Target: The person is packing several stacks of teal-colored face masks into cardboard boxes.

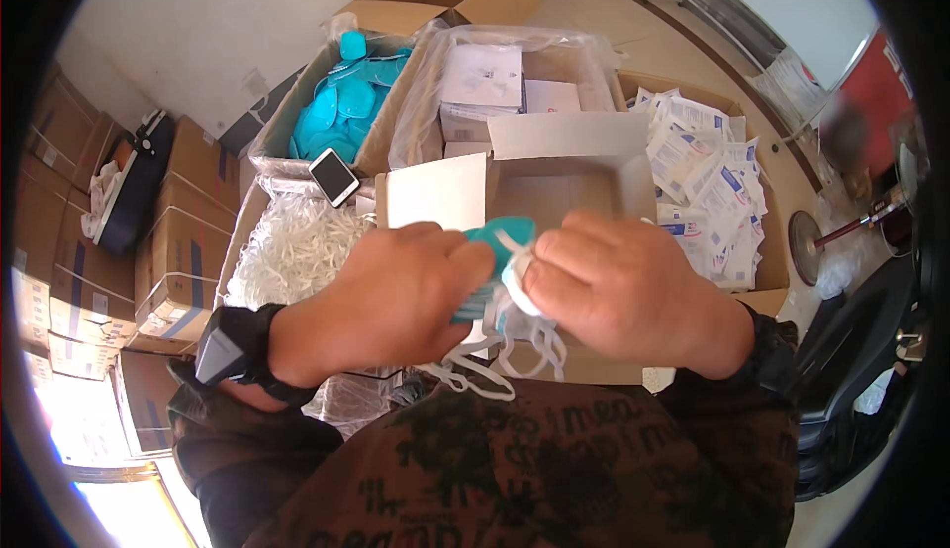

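Observation:
My left hand [401,286] is closed around a stack of teal cup-shaped face masks [503,233], held in front of my chest. My right hand [618,276] is closed on the white elastic straps [522,301] at the right edge of the stack. Loose loops of strap dangle below, between the two hands. My fingers hide much of the masks. Just beyond the hands, an open white carton [564,137] stands with its flaps spread. A white-framed phone [333,177] lies left of the carton.
Teal masks fill a lined box [265,142] at the far left; white straps [297,246] heap nearer. Beyond the carton stands a plastic-lined box [401,142] of folded white cartons. White printed packets [708,172] fill a box at right. Brown cartons [183,241] line the left; a black chair [851,370] stands right.

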`<move>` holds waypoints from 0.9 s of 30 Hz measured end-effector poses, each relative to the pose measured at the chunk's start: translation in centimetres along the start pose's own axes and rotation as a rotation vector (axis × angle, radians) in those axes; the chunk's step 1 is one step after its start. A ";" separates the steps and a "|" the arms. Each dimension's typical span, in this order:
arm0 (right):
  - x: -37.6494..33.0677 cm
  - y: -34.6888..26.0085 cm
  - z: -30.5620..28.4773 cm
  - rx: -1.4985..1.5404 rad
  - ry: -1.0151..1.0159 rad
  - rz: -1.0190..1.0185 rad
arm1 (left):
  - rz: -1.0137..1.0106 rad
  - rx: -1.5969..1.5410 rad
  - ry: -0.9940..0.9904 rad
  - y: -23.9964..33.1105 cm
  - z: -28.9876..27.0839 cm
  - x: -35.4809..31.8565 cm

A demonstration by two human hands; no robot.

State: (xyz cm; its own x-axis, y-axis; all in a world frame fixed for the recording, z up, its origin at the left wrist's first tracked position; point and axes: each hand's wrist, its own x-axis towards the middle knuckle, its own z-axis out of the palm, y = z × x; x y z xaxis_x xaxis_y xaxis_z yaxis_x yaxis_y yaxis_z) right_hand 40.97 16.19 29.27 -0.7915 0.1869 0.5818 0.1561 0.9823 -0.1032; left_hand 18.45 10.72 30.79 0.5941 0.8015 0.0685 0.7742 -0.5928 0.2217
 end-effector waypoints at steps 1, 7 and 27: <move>-0.1 -1.0 -0.5 -0.030 -0.115 -0.010 | 0.115 0.003 0.072 0.1 0.6 -0.6; -2.3 -3.0 -5.1 0.409 -0.587 -0.088 | 0.372 -0.049 -0.111 3.1 -0.7 -4.9; -1.4 3.7 9.5 1.441 0.066 0.666 | -0.032 0.397 0.276 -1.7 -1.5 1.4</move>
State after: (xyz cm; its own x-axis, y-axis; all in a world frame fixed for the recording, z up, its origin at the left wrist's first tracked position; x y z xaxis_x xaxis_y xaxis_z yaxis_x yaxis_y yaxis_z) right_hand 37.07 19.61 20.39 -0.7813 0.6057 0.1504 -0.2474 -0.0792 -0.9657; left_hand 17.63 12.97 32.01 0.5304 0.7788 0.3349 0.8464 -0.5091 -0.1565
